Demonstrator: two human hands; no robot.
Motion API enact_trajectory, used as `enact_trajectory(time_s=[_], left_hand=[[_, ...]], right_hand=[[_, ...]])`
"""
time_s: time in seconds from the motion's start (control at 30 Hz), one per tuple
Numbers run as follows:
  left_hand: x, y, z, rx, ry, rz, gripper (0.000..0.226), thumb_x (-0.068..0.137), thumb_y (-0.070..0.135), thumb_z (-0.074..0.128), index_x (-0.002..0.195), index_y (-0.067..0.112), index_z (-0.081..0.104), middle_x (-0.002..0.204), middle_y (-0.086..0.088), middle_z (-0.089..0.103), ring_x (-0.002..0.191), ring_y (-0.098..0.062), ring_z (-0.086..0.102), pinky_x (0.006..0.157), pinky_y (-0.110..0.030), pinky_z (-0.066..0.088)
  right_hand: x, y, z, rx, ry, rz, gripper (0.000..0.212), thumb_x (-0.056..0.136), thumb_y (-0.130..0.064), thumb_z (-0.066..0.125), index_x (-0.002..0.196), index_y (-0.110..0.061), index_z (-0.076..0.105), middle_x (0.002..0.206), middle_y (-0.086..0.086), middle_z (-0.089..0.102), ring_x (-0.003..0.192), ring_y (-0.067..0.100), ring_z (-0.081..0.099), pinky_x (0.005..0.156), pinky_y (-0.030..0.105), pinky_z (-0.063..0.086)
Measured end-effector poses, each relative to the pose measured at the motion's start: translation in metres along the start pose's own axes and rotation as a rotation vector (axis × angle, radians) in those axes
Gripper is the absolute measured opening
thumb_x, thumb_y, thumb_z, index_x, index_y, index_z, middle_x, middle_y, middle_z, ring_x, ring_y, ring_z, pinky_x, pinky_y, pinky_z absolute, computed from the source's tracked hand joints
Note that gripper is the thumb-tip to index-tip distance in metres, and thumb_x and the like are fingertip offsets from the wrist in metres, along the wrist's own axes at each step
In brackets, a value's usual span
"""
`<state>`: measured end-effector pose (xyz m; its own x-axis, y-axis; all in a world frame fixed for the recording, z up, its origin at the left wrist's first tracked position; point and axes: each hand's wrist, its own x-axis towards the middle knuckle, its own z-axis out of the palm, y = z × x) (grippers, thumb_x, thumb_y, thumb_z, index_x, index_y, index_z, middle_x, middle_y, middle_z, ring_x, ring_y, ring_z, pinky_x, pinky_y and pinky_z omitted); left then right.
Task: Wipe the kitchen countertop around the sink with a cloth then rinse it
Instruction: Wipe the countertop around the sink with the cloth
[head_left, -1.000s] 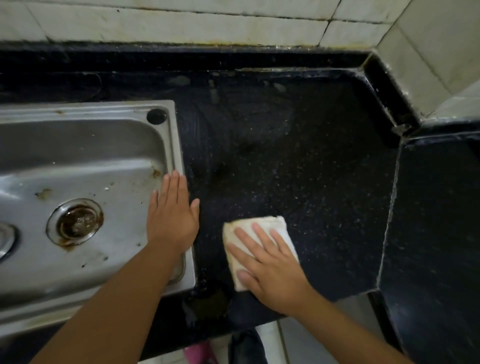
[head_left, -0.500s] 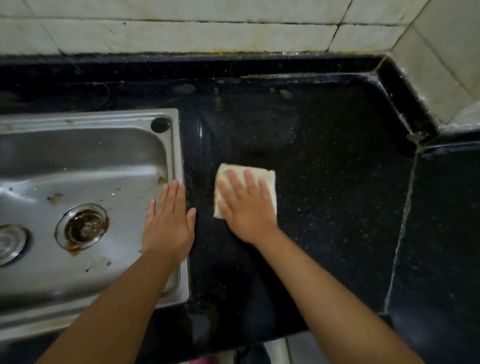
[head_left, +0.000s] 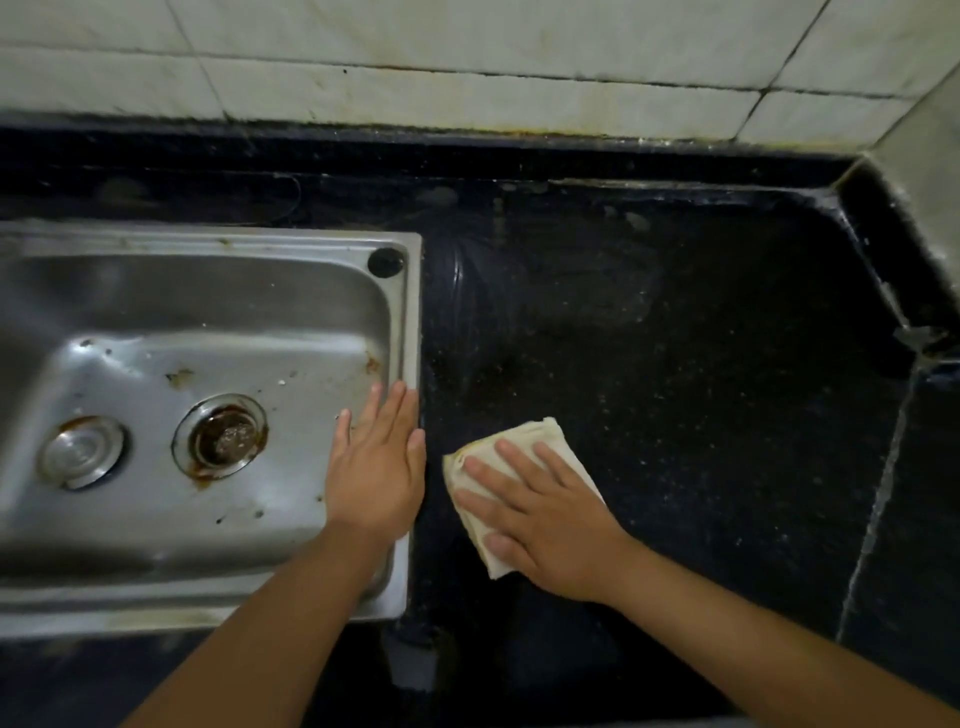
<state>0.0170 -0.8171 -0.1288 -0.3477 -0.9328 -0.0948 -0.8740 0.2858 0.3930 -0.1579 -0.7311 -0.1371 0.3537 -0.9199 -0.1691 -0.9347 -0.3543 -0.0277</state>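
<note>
A folded cream cloth (head_left: 540, 441) lies on the black speckled countertop (head_left: 701, 405), just right of the steel sink (head_left: 410, 312). My right hand (head_left: 550, 514) presses flat on the cloth with straight, spread fingers and covers most of it. My left hand (head_left: 376, 467) rests flat on the sink's right rim, fingers straight and together, holding nothing. The sink basin is dull and stained, with a rusty drain (head_left: 221, 436) near its middle.
A round metal plug (head_left: 83, 452) sits in the basin left of the drain. White tiled walls (head_left: 467, 78) close off the back and right. A seam (head_left: 883, 488) splits the countertop at the right. The counter's front edge runs under my forearms.
My right hand slid the cloth back toward me and a little right, from farther up the counter to beside the sink's front half. My left hand stayed on the sink rim.
</note>
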Motion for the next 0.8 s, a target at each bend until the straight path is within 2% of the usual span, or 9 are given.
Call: enact_trajectory(time_s=[0.13, 0.2, 0.27, 0.37, 0.47, 0.53, 0.67, 0.73, 0.8], left_hand=[[-0.001, -0.001, 0.002, -0.022, 0.018, -0.003, 0.082, 0.072, 0.044, -0.011, 0.144, 0.018, 0.020, 0.153, 0.004, 0.018, 0.128, 0.001, -0.006, 0.108, -0.026, -0.010], [0.000, -0.002, 0.003, -0.018, 0.018, -0.006, 0.081, 0.073, 0.043, -0.010, 0.144, 0.018, 0.019, 0.153, 0.004, 0.018, 0.129, 0.000, -0.006, 0.107, -0.025, -0.010], [-0.001, -0.002, 0.003, -0.011, 0.018, -0.009, 0.080, 0.073, 0.044, -0.010, 0.144, 0.019, 0.017, 0.152, 0.006, 0.014, 0.129, 0.000, -0.008, 0.107, -0.025, -0.011], [0.000, -0.001, 0.003, 0.009, 0.020, 0.003, 0.081, 0.072, 0.045, -0.012, 0.145, 0.019, 0.013, 0.148, 0.012, 0.004, 0.129, -0.001, -0.013, 0.107, -0.026, -0.013], [0.002, -0.002, 0.004, 0.023, 0.024, 0.010, 0.082, 0.071, 0.044, -0.014, 0.145, 0.020, 0.011, 0.144, 0.016, -0.001, 0.128, 0.000, -0.014, 0.107, -0.026, -0.013], [0.002, -0.003, 0.005, 0.022, 0.031, 0.014, 0.080, 0.074, 0.044, -0.010, 0.145, 0.018, 0.016, 0.151, 0.009, 0.009, 0.130, -0.001, -0.010, 0.108, -0.028, -0.011], [0.001, -0.002, 0.005, 0.018, 0.056, 0.033, 0.076, 0.077, 0.042, -0.005, 0.143, 0.015, 0.022, 0.151, 0.002, 0.020, 0.131, -0.005, -0.003, 0.109, -0.031, -0.006], [0.000, -0.003, 0.006, 0.033, 0.039, 0.044, 0.076, 0.077, 0.042, -0.005, 0.143, 0.014, 0.021, 0.151, 0.001, 0.020, 0.131, -0.005, -0.003, 0.108, -0.029, -0.007], [0.001, -0.004, 0.005, 0.081, 0.015, 0.039, 0.068, 0.084, 0.037, 0.005, 0.139, 0.008, 0.034, 0.145, -0.005, 0.035, 0.130, -0.011, 0.011, 0.109, -0.030, 0.000]], right_hand=[[0.055, 0.023, -0.021, 0.014, -0.041, -0.005, 0.066, 0.097, -0.043, -0.003, 0.130, -0.027, 0.052, 0.136, -0.002, 0.054, 0.124, 0.027, 0.051, 0.101, 0.042, 0.025], [0.095, 0.040, -0.033, 0.060, -0.047, 0.009, 0.068, 0.090, -0.049, -0.004, 0.143, -0.026, 0.033, 0.152, -0.001, 0.029, 0.140, 0.027, 0.028, 0.112, 0.043, 0.014], [0.137, 0.065, -0.038, 0.109, -0.084, 0.120, 0.055, 0.095, -0.045, 0.003, 0.148, -0.030, 0.007, 0.158, -0.006, 0.000, 0.145, 0.021, -0.001, 0.116, 0.041, 0.000], [0.186, 0.089, -0.053, 0.163, -0.152, 0.245, 0.049, 0.101, -0.037, 0.013, 0.148, -0.031, 0.001, 0.157, -0.008, -0.010, 0.144, 0.021, -0.011, 0.116, 0.041, -0.005], [0.194, 0.082, -0.053, 0.157, -0.162, 0.262, 0.049, 0.100, -0.038, 0.013, 0.148, -0.031, 0.001, 0.157, -0.007, -0.009, 0.144, 0.023, -0.012, 0.115, 0.043, -0.006], [0.173, 0.064, -0.044, 0.111, -0.148, 0.194, 0.050, 0.100, -0.037, 0.014, 0.148, -0.028, 0.004, 0.158, -0.005, -0.005, 0.145, 0.024, -0.006, 0.115, 0.043, -0.004], [0.073, 0.036, -0.018, -0.009, -0.016, -0.025, 0.054, 0.099, -0.038, 0.002, 0.137, -0.025, 0.038, 0.141, 0.001, 0.048, 0.130, 0.030, 0.042, 0.103, 0.042, 0.021], [0.008, 0.046, -0.002, -0.014, -0.075, -0.020, 0.051, 0.098, -0.041, 0.003, 0.136, -0.027, 0.035, 0.142, -0.004, 0.046, 0.133, 0.026, 0.032, 0.107, 0.038, 0.017], [-0.048, 0.076, -0.001, 0.003, -0.122, 0.060, 0.049, 0.098, -0.043, 0.005, 0.141, -0.033, 0.026, 0.146, -0.007, 0.036, 0.142, 0.019, 0.013, 0.112, 0.033, 0.006]])
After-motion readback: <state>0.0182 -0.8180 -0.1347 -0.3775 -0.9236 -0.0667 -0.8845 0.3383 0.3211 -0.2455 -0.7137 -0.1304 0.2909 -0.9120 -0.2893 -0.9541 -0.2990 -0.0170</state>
